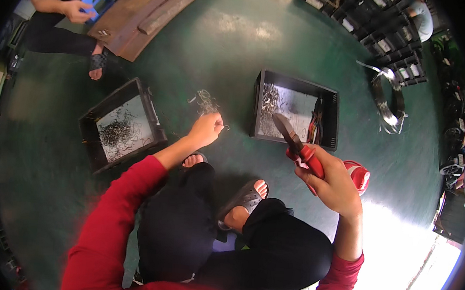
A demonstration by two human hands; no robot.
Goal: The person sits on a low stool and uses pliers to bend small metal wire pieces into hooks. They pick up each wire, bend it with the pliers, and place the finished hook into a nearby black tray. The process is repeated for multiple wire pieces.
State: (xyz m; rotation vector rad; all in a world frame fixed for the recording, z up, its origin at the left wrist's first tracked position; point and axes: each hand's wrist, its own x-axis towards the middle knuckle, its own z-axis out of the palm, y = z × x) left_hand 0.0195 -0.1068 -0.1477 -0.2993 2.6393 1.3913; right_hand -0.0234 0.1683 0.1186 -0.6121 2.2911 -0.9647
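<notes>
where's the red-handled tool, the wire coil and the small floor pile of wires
Red-handled tool (297, 144): head view, on its dark metal near the handles
Wire coil (390, 120): head view, on its lower curve
Floor pile of wires (207, 103): head view, on its middle

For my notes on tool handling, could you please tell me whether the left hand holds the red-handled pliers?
No, the right hand holds the red-handled pliers, while the left hand pinches a bent piece of wire.

Dark metal cutting pliers with red handles (296, 145) slant forward and leftward from the right hand (330, 179), blades apparently together. A thin, pale, hooked wire piece (226, 127) pokes rightward from the left hand's fingertips (219, 124).
</notes>
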